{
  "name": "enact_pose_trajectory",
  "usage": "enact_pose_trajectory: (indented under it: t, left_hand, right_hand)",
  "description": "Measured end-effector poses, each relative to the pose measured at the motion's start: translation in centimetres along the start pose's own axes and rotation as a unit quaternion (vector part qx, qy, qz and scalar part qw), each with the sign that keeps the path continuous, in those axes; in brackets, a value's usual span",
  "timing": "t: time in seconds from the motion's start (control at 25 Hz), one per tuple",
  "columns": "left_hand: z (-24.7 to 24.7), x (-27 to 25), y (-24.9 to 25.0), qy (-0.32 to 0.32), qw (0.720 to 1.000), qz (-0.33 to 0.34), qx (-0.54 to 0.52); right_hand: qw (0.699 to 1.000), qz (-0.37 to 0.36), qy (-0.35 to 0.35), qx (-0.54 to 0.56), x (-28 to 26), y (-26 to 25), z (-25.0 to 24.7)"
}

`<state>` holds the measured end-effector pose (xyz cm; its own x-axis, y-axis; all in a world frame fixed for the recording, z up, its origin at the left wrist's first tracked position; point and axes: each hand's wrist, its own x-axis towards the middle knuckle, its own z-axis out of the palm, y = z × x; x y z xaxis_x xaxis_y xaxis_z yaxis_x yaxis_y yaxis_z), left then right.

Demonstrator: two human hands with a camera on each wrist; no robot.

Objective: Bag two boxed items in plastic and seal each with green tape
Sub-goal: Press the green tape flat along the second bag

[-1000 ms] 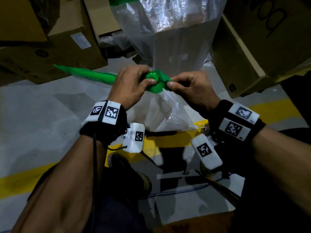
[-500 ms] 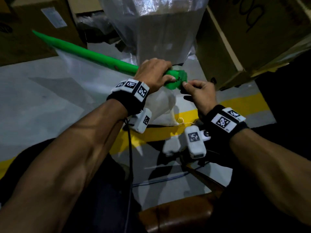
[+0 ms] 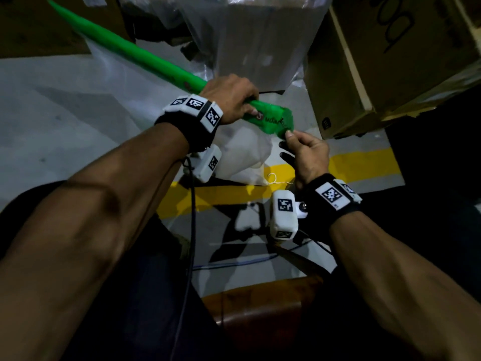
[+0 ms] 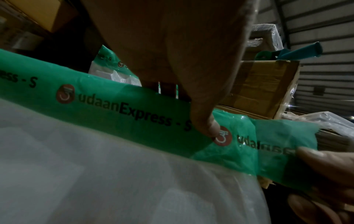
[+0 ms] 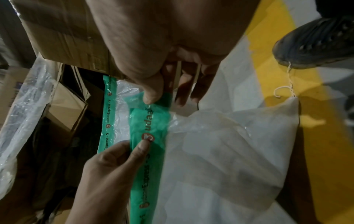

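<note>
A clear plastic bag (image 3: 242, 157) with a pale boxed item inside hangs between my hands. A long strip of green tape (image 3: 145, 56) printed "udaanExpress" runs along its folded top edge. My left hand (image 3: 250, 110) grips the taped edge, its thumb (image 4: 206, 125) pressing on the green tape (image 4: 134, 112). My right hand (image 3: 289, 134) pinches the tape's free end (image 5: 149, 124) between thumb (image 5: 151, 94) and fingers. A second bagged box (image 3: 260, 48) stands upright behind.
Large cardboard cartons stand at the right (image 3: 390, 61) and back left (image 3: 39, 27). A yellow floor line (image 3: 359, 162) crosses under the bag. A dark shoe (image 5: 316, 42) rests on the floor beside the bag, and a brown stool edge (image 3: 260, 303) lies below my arms.
My hands have moved apart and the bunched tape end is now pulled out flat. The taped bag edge has swung to point up and left, and my left arm stretched forward.
</note>
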<state>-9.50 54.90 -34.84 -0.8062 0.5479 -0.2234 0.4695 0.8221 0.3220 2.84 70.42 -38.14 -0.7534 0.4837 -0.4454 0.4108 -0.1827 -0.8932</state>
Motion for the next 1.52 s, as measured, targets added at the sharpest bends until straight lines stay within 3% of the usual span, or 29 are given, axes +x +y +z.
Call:
enact_pose_trajectory:
  t: [0.36,0.56,0.96,1.08,1.24,1.36,1.52]
  left_hand:
    - [0.4,0.5,0.2,0.021,1.000,-0.017,0.004]
    - [0.3,0.5,0.2,0.009,1.000,-0.013,0.000]
    - [-0.2,0.3,0.0,-0.030,0.999,-0.005,-0.020]
    - [-0.3,0.1,-0.3,-0.033,0.999,-0.009,-0.032]
    - [-0.4,-0.1,-0.3,-0.034,0.999,-0.006,-0.034]
    - [-0.5,-0.4,-0.3,-0.035,0.999,-0.004,-0.033]
    - [-0.4,-0.4,-0.4,-0.042,0.999,-0.008,-0.024]
  right_hand:
    - [0.989,-0.107,0.048,-0.095,-0.5,1.0,2.4]
    - [0.953,-0.172,0.061,-0.242,0.1,1.3,3.1]
    - [0.894,-0.223,0.031,-0.388,-0.2,1.4,3.8]
    - [0.923,-0.235,0.041,-0.303,-0.1,1.1,2.9]
    - [0.966,-0.168,0.046,-0.190,1.7,1.1,1.8]
    - [0.962,-0.161,-0.017,-0.218,2.6,1.6,1.8]
    - [0.948,-0.177,-0.035,-0.262,2.9,1.5,2.0]
